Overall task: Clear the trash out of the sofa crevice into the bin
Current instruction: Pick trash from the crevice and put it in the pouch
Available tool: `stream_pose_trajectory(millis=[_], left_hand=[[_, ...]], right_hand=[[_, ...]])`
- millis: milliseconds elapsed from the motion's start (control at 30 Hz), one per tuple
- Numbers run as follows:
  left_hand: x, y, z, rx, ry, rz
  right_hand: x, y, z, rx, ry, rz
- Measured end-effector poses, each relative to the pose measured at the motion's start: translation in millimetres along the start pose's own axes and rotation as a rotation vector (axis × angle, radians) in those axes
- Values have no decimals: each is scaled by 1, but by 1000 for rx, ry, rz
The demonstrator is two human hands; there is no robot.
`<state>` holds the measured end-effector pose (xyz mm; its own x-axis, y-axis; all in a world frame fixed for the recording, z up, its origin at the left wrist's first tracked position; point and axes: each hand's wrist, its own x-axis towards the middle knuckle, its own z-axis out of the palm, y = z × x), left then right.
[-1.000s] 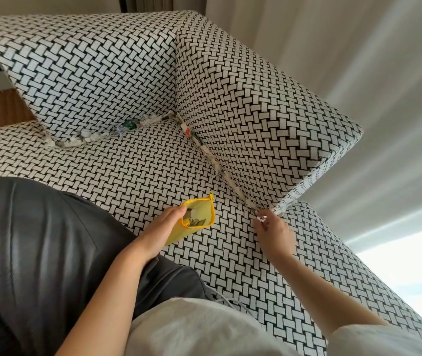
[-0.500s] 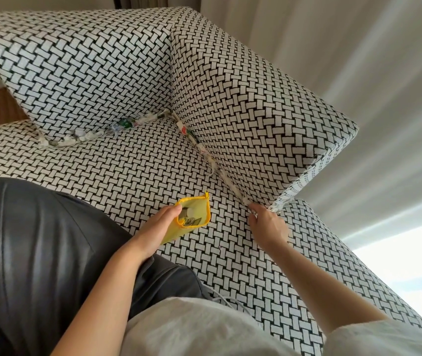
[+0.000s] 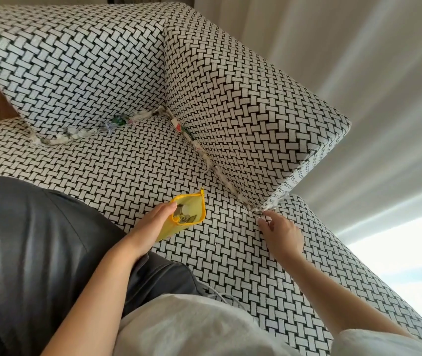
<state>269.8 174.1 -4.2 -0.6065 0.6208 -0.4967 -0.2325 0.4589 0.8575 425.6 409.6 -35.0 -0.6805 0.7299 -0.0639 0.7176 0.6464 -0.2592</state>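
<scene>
The trash is a line of small crumpled scraps, mostly white paper or foil, pressed into the crevice of the sofa. One row lies under the back cushion, with a green and violet piece near the corner. A second row runs along the foot of the side cushion toward the person; it is thin and whitish, with one scrap printed in red and green. The print is too small to read.

The left hand grips a yellow pouch by its edge, thumb at the rim, just above the seat. The zip mouth of the pouch stands open, and some grey and white pieces show inside. The right hand is low over the seat at the near end of the second row. Its fingers are stretched and a little apart, the fingertips are just beside the last scraps, and nothing shows between them.

The sofa cloth has a black and white woven pattern. The person wears dark shiny trousers and a pale shirt.
</scene>
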Motion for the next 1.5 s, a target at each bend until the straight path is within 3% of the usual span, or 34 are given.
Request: stream_pose_trajectory(millis=[67, 167, 267, 400, 500, 667, 733, 833, 967, 1067, 1200, 1367, 1500], left_hand=[[-3, -1, 1, 5, -5, 0], [13, -5, -2, -31, 118, -73], [29, -11, -9, -18, 65, -181], [16, -6, 0, -18, 96, -144], [3, 2, 3, -35, 32, -75], [17, -5, -1, -52, 93, -117], [17, -5, -2, -28, 79, -127], [11, 2, 0, -11, 52, -92], [-8, 10, 0, 53, -5, 18], [-12, 11, 1, 81, -21, 48], [-12, 10, 0, 116, -4, 52], [-15, 12, 0, 131, -20, 51], [-15, 14, 2, 117, -23, 64]], right_hand=[[2, -2, -4, -17, -32, 1], [6, -4, -7, -7, -59, 13], [9, -1, -8, 0, -59, -1], [12, -6, -5, -21, -77, -54], [13, -9, -4, -30, -89, -73], [9, -11, 5, 40, 31, -135], [5, -17, 8, 153, 55, -210], [-9, -40, 4, 421, -56, -303], [-31, -88, -17, 976, -96, -162], [-40, -116, -27, 1117, -190, -189], [-43, -124, -21, 1024, -243, -239], [-35, -87, -3, 981, -54, -70], [-24, -32, 14, 669, 61, 29]])
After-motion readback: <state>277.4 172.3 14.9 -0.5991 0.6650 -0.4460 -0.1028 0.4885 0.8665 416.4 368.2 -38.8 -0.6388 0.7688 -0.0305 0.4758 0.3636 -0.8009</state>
